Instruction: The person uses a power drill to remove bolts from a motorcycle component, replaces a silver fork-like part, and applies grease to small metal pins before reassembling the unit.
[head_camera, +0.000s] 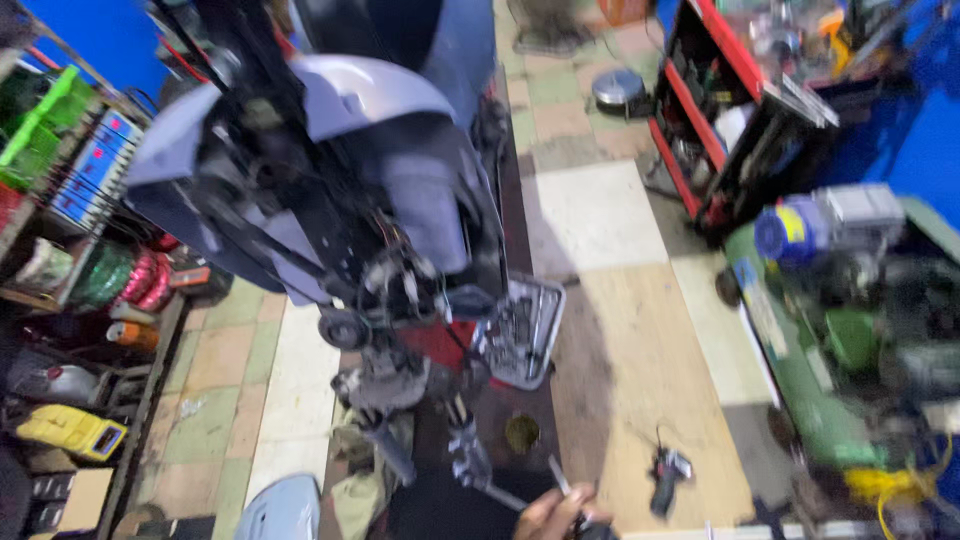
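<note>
Motorcycle repair workshop: a stripped scooter (330, 190) at centre, an open socket-tool case (522, 330) beneath it, a red tool cabinet (705, 110) at two o'clock, a green compressor (820, 370) at four o'clock.

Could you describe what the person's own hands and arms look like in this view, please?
Only one hand shows, at the bottom edge, blurred and cut off by the frame. It looks bare, with no glove visible. No wrist, sleeve or forearm is in view, so clothing cannot be told.
</note>
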